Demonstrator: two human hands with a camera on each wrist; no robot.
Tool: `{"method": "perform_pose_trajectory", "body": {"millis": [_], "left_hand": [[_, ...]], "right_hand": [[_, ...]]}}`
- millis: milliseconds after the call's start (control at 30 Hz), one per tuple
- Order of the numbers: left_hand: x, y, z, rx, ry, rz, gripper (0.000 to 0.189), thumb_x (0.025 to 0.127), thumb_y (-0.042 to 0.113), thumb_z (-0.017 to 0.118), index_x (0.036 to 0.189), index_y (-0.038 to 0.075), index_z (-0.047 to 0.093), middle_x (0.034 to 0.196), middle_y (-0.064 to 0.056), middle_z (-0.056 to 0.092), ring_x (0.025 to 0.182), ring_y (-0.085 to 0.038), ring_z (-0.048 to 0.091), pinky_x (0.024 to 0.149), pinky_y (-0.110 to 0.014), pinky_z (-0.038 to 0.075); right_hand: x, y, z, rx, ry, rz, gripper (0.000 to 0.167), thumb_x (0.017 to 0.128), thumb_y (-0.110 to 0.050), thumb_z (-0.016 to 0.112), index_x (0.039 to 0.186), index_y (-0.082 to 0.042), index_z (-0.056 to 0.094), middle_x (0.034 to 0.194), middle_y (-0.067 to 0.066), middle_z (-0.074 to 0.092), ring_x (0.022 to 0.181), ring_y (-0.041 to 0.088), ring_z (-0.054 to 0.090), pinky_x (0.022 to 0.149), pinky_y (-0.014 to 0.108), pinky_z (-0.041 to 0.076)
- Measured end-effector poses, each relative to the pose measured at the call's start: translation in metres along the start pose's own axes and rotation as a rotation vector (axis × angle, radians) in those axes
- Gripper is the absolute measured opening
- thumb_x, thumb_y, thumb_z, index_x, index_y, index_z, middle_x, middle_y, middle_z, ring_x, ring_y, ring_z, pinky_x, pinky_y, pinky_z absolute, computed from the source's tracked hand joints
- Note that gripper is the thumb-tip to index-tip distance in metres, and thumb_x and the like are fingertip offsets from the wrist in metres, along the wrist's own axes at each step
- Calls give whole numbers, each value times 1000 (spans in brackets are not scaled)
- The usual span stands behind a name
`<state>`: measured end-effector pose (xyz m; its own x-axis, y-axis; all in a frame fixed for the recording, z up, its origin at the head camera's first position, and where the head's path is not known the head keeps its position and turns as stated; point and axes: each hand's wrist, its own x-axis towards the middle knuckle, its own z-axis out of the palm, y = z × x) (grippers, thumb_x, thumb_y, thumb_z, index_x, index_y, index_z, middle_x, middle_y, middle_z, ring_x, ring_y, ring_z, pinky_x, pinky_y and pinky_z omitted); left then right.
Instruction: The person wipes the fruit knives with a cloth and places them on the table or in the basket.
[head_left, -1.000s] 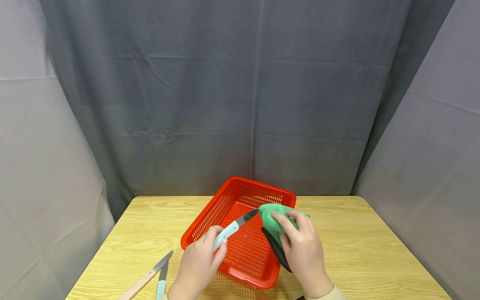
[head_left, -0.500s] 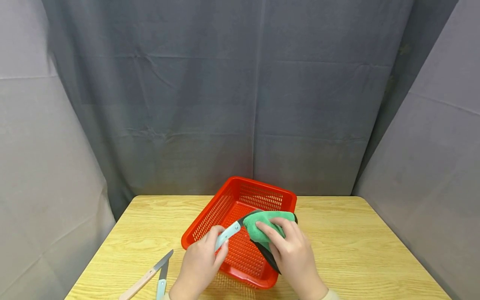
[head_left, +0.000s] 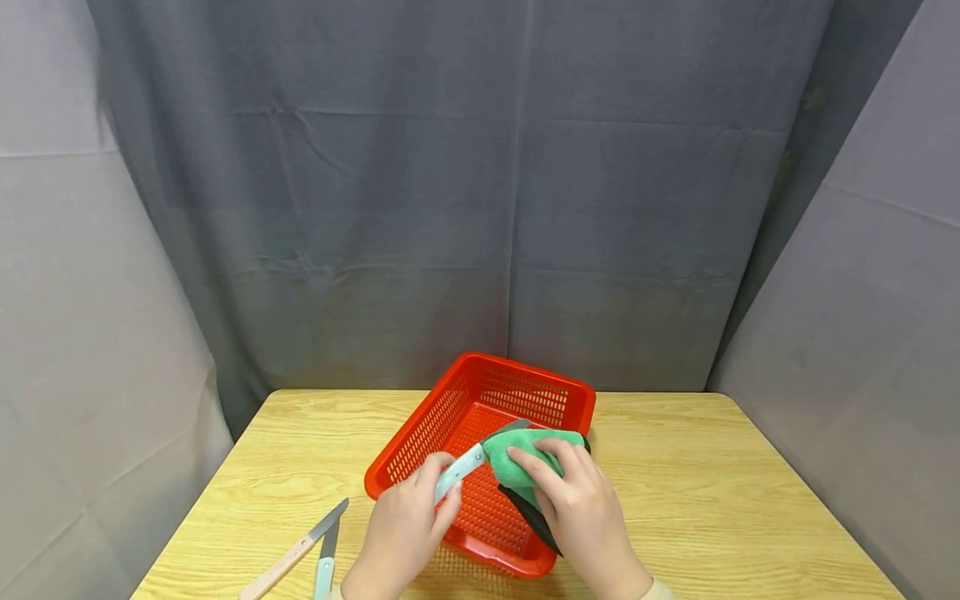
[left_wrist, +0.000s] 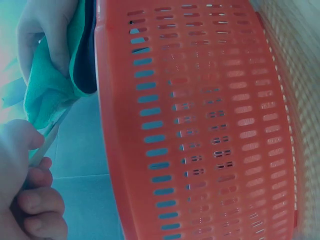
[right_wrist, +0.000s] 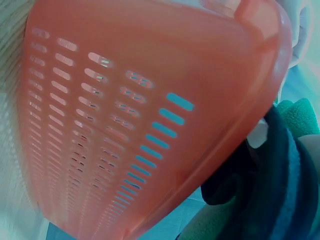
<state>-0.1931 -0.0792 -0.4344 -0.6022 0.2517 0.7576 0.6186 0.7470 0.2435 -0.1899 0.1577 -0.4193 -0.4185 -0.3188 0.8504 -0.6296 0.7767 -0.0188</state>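
Note:
In the head view my left hand [head_left: 405, 529] grips a table knife by its pale blue handle [head_left: 459, 472], the blade slanting up to the right over the red basket. My right hand [head_left: 587, 517] holds a green cloth [head_left: 517, 458] with a dark underside against the blade. Only a strip of blade shows past the cloth's upper edge. The left wrist view has the left hand [left_wrist: 30, 185] with fingers curled round the knife and the green cloth [left_wrist: 50, 95] on its blade. In the right wrist view the cloth's dark side [right_wrist: 280, 170] hangs by the basket rim.
A red perforated basket [head_left: 420, 425] stands on the wooden table [head_left: 712, 500] under both hands. At the lower left lie two knives, one with a pale pink handle [head_left: 277, 571], the other with a pale blue handle [head_left: 324, 575]. Grey curtains [head_left: 375, 208] surround the table.
My right hand and the cloth have moved left and slightly down, from the blade's tip toward the handle. The left hand with the knife has hardly moved.

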Motion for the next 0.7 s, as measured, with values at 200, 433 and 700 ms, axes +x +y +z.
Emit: {"method": "perform_pose_trajectory", "body": {"millis": [200, 433, 700], "left_hand": [[-1, 1, 2, 1, -4, 1, 31, 86, 14, 78, 111, 7, 61, 65, 14, 39, 52, 6, 22, 45, -8, 18], [-1, 2, 1, -8, 11, -1, 31, 84, 13, 78, 109, 7, 62, 63, 16, 34, 52, 7, 19, 45, -8, 16], [-1, 3, 0, -3, 16, 15, 31, 83, 13, 78, 109, 8, 62, 63, 16, 34, 53, 7, 18, 46, -7, 16]], "right_hand": [[0, 0, 0, 1, -7, 33, 65, 70, 8, 80, 125, -25, 73, 112, 8, 65, 93, 25, 62, 70, 43, 56], [1, 4, 0, -34, -2, 64, 69, 67, 9, 86, 125, -24, 72, 112, 9, 65, 95, 26, 62, 71, 42, 58], [1, 12, 0, -54, 23, 84, 64, 69, 11, 84, 123, -22, 73, 111, 11, 65, 94, 30, 63, 72, 43, 57]]}}
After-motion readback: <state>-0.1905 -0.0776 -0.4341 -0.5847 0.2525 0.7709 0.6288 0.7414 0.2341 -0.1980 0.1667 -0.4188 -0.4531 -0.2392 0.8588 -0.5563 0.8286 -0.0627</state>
